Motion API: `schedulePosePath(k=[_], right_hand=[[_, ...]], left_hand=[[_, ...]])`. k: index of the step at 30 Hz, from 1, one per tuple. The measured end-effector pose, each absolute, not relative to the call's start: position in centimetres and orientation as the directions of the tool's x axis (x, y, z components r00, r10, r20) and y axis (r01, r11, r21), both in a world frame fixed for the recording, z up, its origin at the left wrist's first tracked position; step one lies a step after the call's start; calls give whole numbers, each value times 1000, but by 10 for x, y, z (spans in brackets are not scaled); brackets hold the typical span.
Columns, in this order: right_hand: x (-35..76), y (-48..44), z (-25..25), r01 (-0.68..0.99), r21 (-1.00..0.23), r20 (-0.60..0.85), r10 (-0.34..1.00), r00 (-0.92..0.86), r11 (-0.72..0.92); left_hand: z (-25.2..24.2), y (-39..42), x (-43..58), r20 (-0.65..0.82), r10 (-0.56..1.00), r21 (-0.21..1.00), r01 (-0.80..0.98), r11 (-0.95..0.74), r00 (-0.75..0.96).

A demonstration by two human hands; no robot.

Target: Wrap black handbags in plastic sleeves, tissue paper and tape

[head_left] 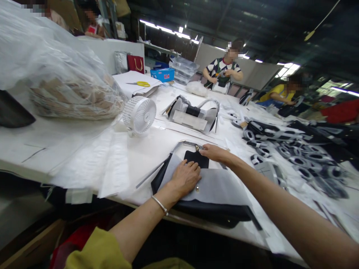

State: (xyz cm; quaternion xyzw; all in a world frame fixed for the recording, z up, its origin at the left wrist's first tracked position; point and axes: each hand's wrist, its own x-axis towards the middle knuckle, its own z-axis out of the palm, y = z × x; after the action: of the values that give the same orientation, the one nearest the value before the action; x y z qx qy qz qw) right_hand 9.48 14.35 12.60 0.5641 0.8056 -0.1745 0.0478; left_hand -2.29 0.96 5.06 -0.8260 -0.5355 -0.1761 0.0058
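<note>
A black handbag (pixel 224 188) covered in grey protective film lies on the white table in front of me, close to the edge. My left hand (pixel 187 178) rests flat on its film-covered front, fingers stretched, beside a small metal stud (pixel 197 188). At the top of the bag, the fingers of my right hand (pixel 213 153) close on the wrapped handle (pixel 188 143), right by a small gold clasp. A black tag-like flap (pixel 193 158) lies under that clasp, inside the handle's loop. Exactly what the right fingertips pinch is partly hidden.
A white fan (pixel 139 116) and another wrapped bag (pixel 193 116) stand beyond. Plastic-bagged goods (pixel 75 93) fill the left; yellow scissors (pixel 143 84) lie behind. Heaped wrapped handles (pixel 300 153) cover the right. Co-workers (pixel 224 71) handle bags across the table.
</note>
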Motion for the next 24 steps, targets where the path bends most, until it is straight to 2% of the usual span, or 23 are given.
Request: schedulePosePath(k=[5, 9, 13, 16, 18, 21, 24], right_hand=[[73, 160, 112, 945, -274, -243, 938, -246, 177], [75, 153, 97, 895, -426, -113, 973, -200, 135], [90, 133, 98, 780, -599, -9, 972, -235, 182], [104, 111, 107, 700, -681, 46, 967, -252, 215], [112, 93, 114, 675, -671, 172, 950, -260, 306], [121, 68, 120, 667, -549, 395, 860, -324, 503], [125, 49, 119, 623, -504, 455, 797, -397, 598]], left_hand=[[51, 9, -23, 309, 880, 162, 892, -421, 359], [53, 9, -24, 368, 859, 121, 898, -424, 356], [58, 6, -23, 394, 858, 114, 908, -402, 331], [61, 4, -22, 401, 874, 137, 925, -355, 276], [64, 3, -22, 397, 888, 139, 941, -307, 231], [66, 2, -22, 381, 899, 114, 954, -279, 217], [69, 1, -22, 393, 897, 110, 959, -263, 201]])
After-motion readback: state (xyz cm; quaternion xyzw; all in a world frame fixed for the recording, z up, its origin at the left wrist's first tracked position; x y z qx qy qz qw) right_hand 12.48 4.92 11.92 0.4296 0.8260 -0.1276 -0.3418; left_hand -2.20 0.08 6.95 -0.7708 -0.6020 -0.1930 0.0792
